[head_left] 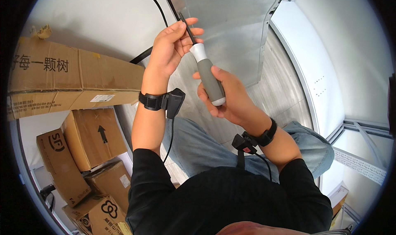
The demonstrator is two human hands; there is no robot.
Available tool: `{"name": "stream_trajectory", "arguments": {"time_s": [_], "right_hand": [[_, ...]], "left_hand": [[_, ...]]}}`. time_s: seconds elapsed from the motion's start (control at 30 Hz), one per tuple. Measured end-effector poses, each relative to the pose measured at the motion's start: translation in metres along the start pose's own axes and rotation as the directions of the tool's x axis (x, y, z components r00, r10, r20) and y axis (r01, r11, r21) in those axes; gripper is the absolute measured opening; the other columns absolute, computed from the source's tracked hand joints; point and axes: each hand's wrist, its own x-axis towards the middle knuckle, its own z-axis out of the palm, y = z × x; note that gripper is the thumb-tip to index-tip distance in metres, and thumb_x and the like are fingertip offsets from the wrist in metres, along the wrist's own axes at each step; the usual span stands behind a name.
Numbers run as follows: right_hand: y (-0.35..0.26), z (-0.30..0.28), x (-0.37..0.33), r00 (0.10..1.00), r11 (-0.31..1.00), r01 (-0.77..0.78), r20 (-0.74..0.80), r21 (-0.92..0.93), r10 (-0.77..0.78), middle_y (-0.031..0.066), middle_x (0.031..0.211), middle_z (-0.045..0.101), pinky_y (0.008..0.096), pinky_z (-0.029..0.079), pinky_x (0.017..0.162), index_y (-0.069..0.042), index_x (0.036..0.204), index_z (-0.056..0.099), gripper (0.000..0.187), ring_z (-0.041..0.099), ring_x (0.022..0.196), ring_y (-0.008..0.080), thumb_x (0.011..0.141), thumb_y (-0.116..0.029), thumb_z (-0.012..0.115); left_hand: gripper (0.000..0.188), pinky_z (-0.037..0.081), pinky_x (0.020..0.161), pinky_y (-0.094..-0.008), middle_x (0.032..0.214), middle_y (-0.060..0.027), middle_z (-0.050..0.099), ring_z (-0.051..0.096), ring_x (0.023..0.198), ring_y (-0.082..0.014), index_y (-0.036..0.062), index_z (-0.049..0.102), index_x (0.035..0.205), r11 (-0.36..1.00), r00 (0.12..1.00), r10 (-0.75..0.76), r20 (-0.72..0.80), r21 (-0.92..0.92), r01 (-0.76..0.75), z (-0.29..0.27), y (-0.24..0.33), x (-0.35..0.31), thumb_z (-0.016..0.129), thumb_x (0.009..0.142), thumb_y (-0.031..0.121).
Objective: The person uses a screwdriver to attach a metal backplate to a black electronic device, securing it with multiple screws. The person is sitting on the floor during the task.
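Observation:
A screwdriver [209,76] with a grey and white handle slants up and to the left, its dark shaft pointing at the edge of a grey metal cabinet panel [231,33]. My right hand [233,95] is closed around the handle, thumb along its side. Higher up, the thumb and fingers of my left hand [170,45] pinch the shaft close to the tip. The tip is near the panel's left edge; whether it touches a screw there, I cannot tell.
Cardboard boxes [97,132] are stacked on the left, with a long carton [62,74] above them. A black cable [158,4] hangs beside the panel. Cables run from the black wrist devices [175,103]. A white curved frame [307,66] and metal rack bars [363,140] stand at right.

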Motion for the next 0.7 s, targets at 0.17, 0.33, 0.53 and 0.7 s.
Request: {"name": "stream_trajectory", "arguments": {"time_s": [0.17,0.33,0.53,0.7], "right_hand": [[-0.002,-0.001,0.002,0.997,0.998,-0.056,0.051,0.035,0.055,0.0095,0.078,0.057,0.0252,0.035,0.037,0.005,0.119,0.045,0.051,0.050,0.044,0.0138,0.098,-0.041,0.038],[0.007,0.009,-0.003,0.962,0.923,-0.032,-0.263,-0.383,-0.076,0.0080,0.082,0.056,0.0251,0.036,0.037,0.004,0.118,0.040,0.046,0.052,0.046,0.0136,0.093,-0.031,0.056],[0.007,0.006,-0.002,0.986,0.994,0.045,-0.155,-0.096,-0.059,0.0072,0.080,0.056,0.0241,0.035,0.036,0.001,0.114,0.045,0.042,0.051,0.044,0.0126,0.095,-0.036,0.050],[-0.003,-0.003,0.000,0.986,0.983,-0.030,0.167,0.183,0.000,0.0077,0.074,0.057,0.0244,0.034,0.037,0.001,0.116,0.048,0.053,0.050,0.044,0.0134,0.097,-0.046,0.037]], "left_hand": [[0.018,0.048,0.062,-0.0223,0.077,-0.0087,0.067,0.061,0.064,-0.0131,0.0019,0.060,0.097,0.999,0.997,0.039,0.059,-0.032,-0.037,-0.020,-0.010,0.012,0.054,0.095,0.019],[0.017,0.048,0.062,-0.0233,0.071,-0.0061,0.065,0.061,0.063,-0.0129,0.0018,0.061,0.095,0.997,0.999,0.035,-0.028,0.070,-0.033,-0.026,-0.015,0.021,0.057,0.094,0.019],[0.019,0.046,0.058,-0.0212,0.076,-0.0079,0.066,0.058,0.062,-0.0106,0.0012,0.060,0.099,0.994,0.998,0.068,0.013,0.081,-0.069,-0.016,-0.010,0.013,0.053,0.096,0.019],[0.022,0.047,0.065,-0.0217,0.080,-0.0100,0.066,0.057,0.067,-0.0108,-0.0022,0.058,0.107,0.996,0.995,0.080,0.064,-0.038,-0.077,-0.011,-0.006,0.010,0.050,0.096,0.015]]}}
